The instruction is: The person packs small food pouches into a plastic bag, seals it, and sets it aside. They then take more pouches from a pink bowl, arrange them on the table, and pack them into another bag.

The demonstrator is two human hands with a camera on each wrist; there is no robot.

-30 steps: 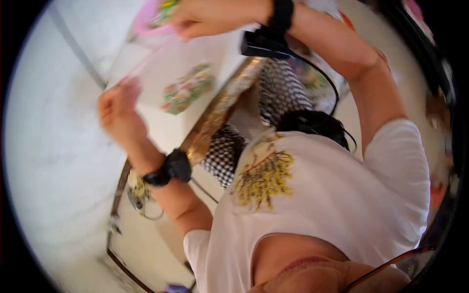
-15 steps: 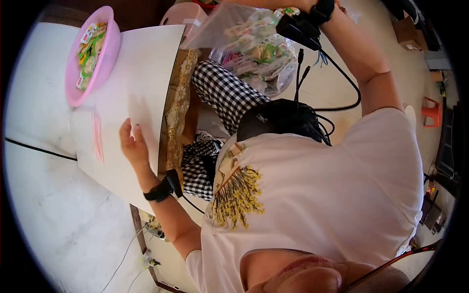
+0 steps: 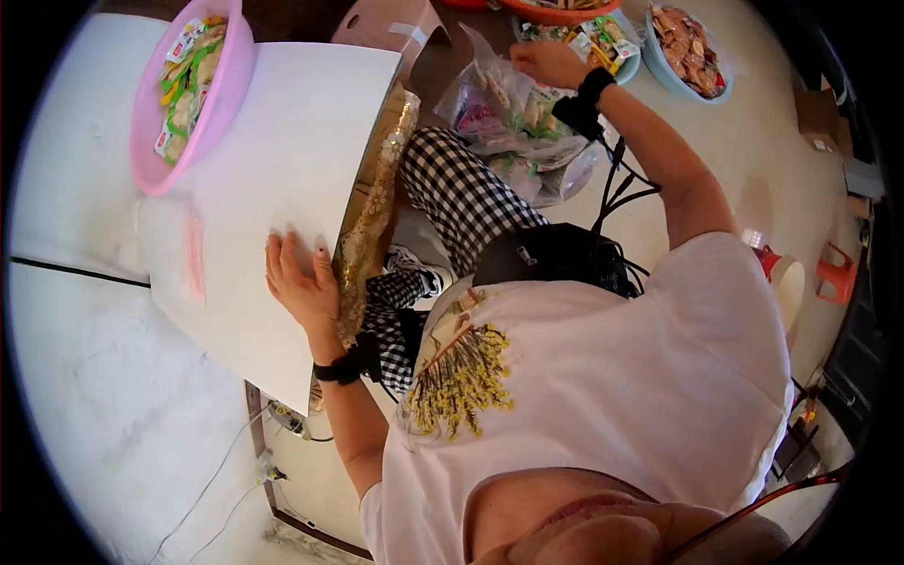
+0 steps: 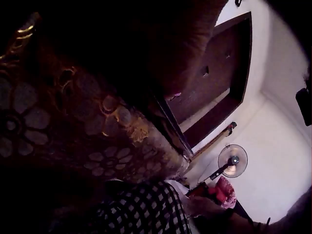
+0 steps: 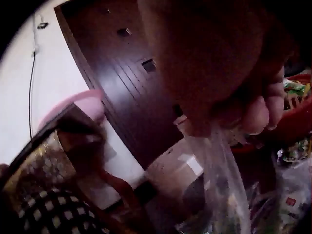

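Observation:
My right hand [image 3: 551,64] is out past the table, above the floor, pinching the top of a clear plastic bag [image 3: 497,80]. In the right wrist view the gathered plastic hangs down from its curled fingers [image 5: 256,114]. Packets with green and white print [image 3: 539,115] show through the plastic below it. My left hand [image 3: 303,281] rests on the white tabletop [image 3: 292,122] close to its near edge, fingers extended and holding nothing. Pink thin strips [image 3: 194,256] lie on the tabletop beyond that hand. The left wrist view is mostly dark.
A pink basin [image 3: 143,141] of packets stands at the far end of the table. On the floor are a pink stool [image 3: 377,26], an orange basin [image 3: 556,13], and a light blue basin [image 3: 692,92] of brown pieces. Black cables [image 3: 617,179] trail from the waist pouch [image 3: 556,264].
A bag of packets spread over the table a second ago has gone from there. My right hand swung right, holding plastic over the floor, then lowered. My left hand settled onto the tabletop.

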